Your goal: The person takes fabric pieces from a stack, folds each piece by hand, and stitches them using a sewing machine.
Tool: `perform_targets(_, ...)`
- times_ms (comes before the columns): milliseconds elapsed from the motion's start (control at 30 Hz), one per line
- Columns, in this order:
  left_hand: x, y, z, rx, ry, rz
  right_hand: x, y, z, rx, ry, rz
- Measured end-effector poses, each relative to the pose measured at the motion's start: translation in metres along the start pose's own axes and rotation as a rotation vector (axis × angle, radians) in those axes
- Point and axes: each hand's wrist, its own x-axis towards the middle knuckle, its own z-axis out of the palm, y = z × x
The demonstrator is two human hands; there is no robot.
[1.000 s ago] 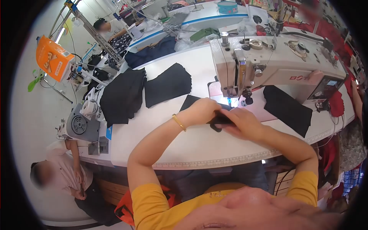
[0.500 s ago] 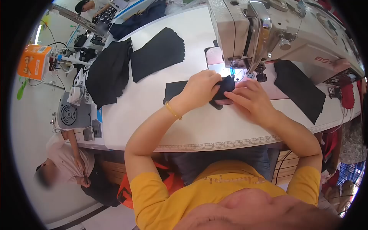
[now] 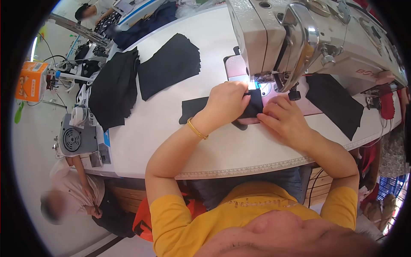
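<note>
A black cloth piece [image 3: 195,108] lies on the white table, its right end beside the lit needle area of the sewing machine [image 3: 265,38]. My left hand [image 3: 227,102] is closed over the cloth, thumb and fingers pinching its upper edge near the needle. At the cloth's right end, my right hand [image 3: 284,118] has its fingers bent together, the fingertips touching the cloth's edge. To the left lie a black stack [image 3: 113,90] and another black pile [image 3: 170,66]. One more black piece [image 3: 335,105] rests right of the needle, under the machine arm.
A measuring tape [image 3: 244,169] runs along the table's front edge. A grey machine motor unit [image 3: 72,136] and an orange box [image 3: 31,81] stand at the left. One person [image 3: 81,188] is at the lower left, another [image 3: 95,13] at the upper left.
The black cloth has gone from bunched between my hands to flatter beside the needle. Both hands came down to the table around it. The view has shifted closer to the machine.
</note>
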Motion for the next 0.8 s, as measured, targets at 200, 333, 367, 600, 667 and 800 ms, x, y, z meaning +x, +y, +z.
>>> perform_targets(200, 0.006, -0.001, 0.006, 0.000, 0.042, -0.016, 0.003, 0.004, 0.002, 0.043, 0.044, 0.062)
perform_targets(333, 0.007, -0.004, 0.014, 0.021, 0.139, 0.037, 0.003, 0.004, 0.001, 0.025, 0.034, 0.066)
perform_targets(367, 0.007, -0.005, 0.015, 0.035, 0.166, 0.062, 0.003, 0.005, 0.001, 0.025, 0.022, 0.067)
perform_targets(600, 0.009, -0.001, 0.015, -0.012, 0.086, -0.016, 0.001, 0.006, 0.001, 0.036, 0.014, 0.058)
perform_targets(667, 0.006, -0.003, 0.018, 0.089, 0.366, 0.170, 0.003, 0.006, 0.000, 0.029, 0.028, 0.051)
perform_targets(800, -0.012, -0.009, 0.018, -0.069, 0.195, 0.605, 0.002, 0.008, 0.004, 0.002, 0.058, 0.038)
